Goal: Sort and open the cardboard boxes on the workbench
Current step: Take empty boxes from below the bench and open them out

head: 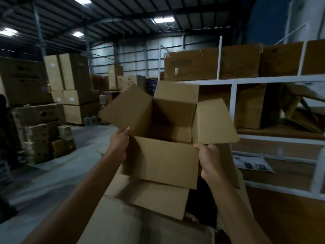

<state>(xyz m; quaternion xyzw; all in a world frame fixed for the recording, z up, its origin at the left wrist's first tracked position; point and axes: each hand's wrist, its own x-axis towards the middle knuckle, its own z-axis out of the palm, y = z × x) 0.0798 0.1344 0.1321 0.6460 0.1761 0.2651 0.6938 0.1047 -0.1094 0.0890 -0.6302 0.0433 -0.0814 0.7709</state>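
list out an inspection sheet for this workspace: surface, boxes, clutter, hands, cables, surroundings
surface: brown board at lower right; cannot tell if it is the workbench
job's things: open cardboard box held up off any surface, top flaps splayed, nothing seen inside; larger carton below it
clutter: printed sheet lying on a shelf of the white rack
grippers: left hand grips the box's left edge by the flap; right hand grips its near right corner
cables: nothing seen
surroundings: dim warehouse, edges blurred; closed cartons on top of the rack; stacked cartons on the floor at left
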